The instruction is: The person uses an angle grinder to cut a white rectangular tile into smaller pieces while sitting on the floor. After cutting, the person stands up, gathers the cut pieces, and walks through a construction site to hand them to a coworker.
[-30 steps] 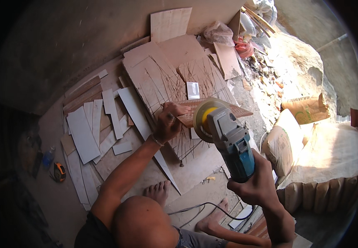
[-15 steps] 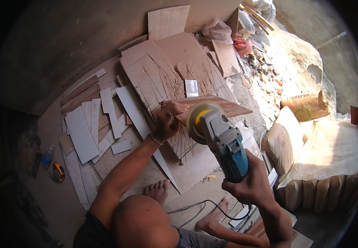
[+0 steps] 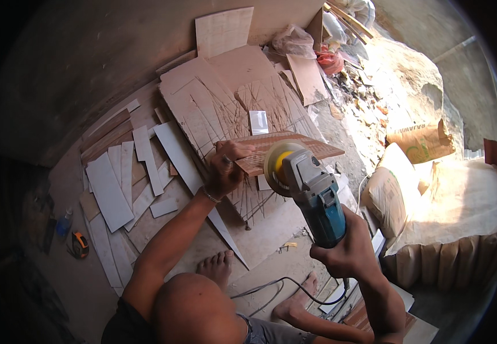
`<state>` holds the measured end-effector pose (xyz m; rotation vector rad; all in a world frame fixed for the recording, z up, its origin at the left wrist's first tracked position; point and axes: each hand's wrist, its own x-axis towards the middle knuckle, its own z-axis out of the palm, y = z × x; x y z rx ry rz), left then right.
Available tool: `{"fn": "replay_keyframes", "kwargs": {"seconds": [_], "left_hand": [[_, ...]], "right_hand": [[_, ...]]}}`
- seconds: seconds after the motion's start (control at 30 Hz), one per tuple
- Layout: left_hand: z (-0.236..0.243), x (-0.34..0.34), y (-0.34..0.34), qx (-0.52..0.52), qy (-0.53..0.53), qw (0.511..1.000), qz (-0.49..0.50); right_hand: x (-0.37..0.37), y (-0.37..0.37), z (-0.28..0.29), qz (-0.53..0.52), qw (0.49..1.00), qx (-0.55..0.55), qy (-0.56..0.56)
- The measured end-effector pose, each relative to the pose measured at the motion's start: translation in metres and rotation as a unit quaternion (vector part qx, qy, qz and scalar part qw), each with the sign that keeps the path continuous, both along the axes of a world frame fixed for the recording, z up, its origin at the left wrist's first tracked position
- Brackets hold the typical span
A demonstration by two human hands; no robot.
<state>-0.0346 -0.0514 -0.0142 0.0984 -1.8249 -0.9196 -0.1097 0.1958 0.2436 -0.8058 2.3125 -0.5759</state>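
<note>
My right hand [image 3: 345,243] is wrapped round the teal and grey body of an angle grinder [image 3: 322,213]. The grinder's round disc [image 3: 271,171], with a yellow centre, is against or very close to the near edge of a tile [image 3: 320,147]; actual contact I cannot make out. That tile is a reddish-brown, narrow piece with a ridged underside facing up. My left hand [image 3: 228,166] grips its left end, fingers closed over it. Beneath lies a scored, dusty board [image 3: 202,97] bearing a small white tile offcut [image 3: 258,122].
Several pale tile strips [image 3: 111,189] lie on the left, near an orange and black tape measure [image 3: 79,245]. The grinder's cord [image 3: 294,281] runs by my bare feet. Rubble [image 3: 363,97] and filled sacks [image 3: 393,186] stand to the right. A tile [image 3: 224,31] leans on the wall.
The whole view has shifted slightly left. A pale offcut now shows below the tile beside the disc. Both hands keep their holds on the tile and the grinder.
</note>
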Motion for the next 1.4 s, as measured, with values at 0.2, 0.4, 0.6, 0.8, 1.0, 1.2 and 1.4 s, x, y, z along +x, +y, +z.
{"fn": "replay_keyframes", "kwargs": {"seconds": [0.2, 0.4, 0.6, 0.8, 1.0, 1.2, 1.4], "left_hand": [[-0.002, -0.001, 0.0, 0.005, -0.006, 1.0, 0.005], [-0.001, -0.003, 0.0, 0.007, 0.003, 1.0, 0.0], [0.0, -0.002, 0.001, 0.0, 0.003, 1.0, -0.01], [-0.001, 0.002, 0.0, -0.015, -0.02, 1.0, -0.016], [0.003, 0.0, 0.002, -0.012, -0.012, 1.0, 0.0], [0.003, -0.001, 0.002, -0.018, -0.015, 1.0, 0.007], [-0.001, -0.003, -0.003, 0.046, -0.001, 0.999, -0.005]], "right_hand": [[-0.014, 0.011, -0.003, -0.032, 0.999, 0.006, -0.006], [-0.029, 0.022, -0.004, -0.066, 0.998, 0.019, -0.002], [-0.048, 0.033, -0.011, -0.09, 0.996, 0.015, 0.002], [-0.064, 0.042, -0.016, -0.127, 0.992, -0.001, 0.003], [-0.082, 0.052, -0.02, -0.165, 0.986, 0.007, 0.008], [-0.109, 0.067, -0.03, -0.211, 0.977, 0.001, 0.012], [-0.137, 0.079, -0.046, -0.249, 0.968, 0.01, 0.011]]}}
